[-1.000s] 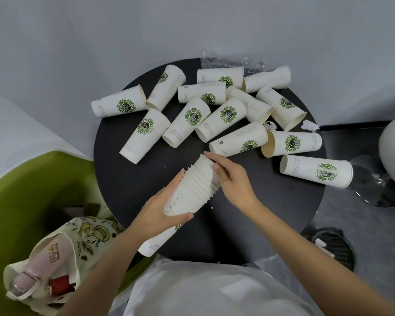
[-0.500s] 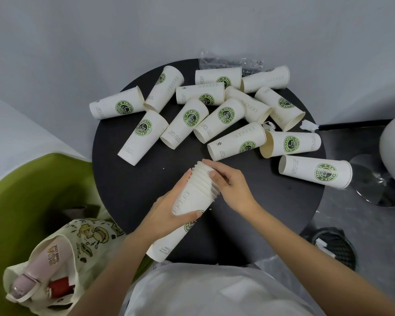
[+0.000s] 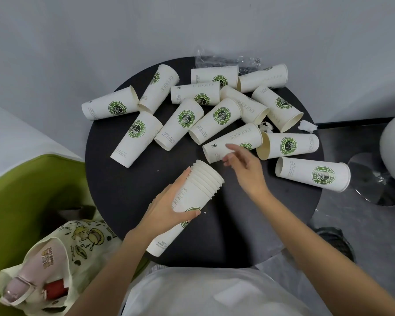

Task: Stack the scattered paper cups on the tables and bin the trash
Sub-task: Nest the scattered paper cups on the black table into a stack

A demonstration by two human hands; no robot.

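Background: we are looking down at a round black counter [image 3: 123, 190] that is sitting close to a grey wall [image 3: 78, 42] at its far rim.
Edges: one cup [image 3: 312, 174] is lying at the right rim with its mouth end hanging past the edge; a torn paper scrap [image 3: 307, 126] is sitting at the same rim, further back.
Open room: bare counter is showing across the near half, mostly left of the stack and below it.
Loose cups [image 3: 179, 124]: a dozen or so are lying on their sides across the far half, many touching one another.
Trash: crumpled clear plastic [image 3: 217, 60] is lying at the far rim, against the wall.
Left hand [image 3: 167, 208]: we are gripping the stack of nested cups [image 3: 198, 190] around its middle, thumb underneath and fingers along the top; the stack is tilting, mouths pointing away from us, above the near part of the counter.
Right hand [image 3: 246, 169]: it is holding nothing, fingers spread and relaxed, reaching over the nearest lying cup [image 3: 233, 142]; we cannot tell whether the fingertips are touching it.
Left side: a green chair [image 3: 21, 190] is holding a printed tote bag [image 3: 62, 247] just beside the counter.
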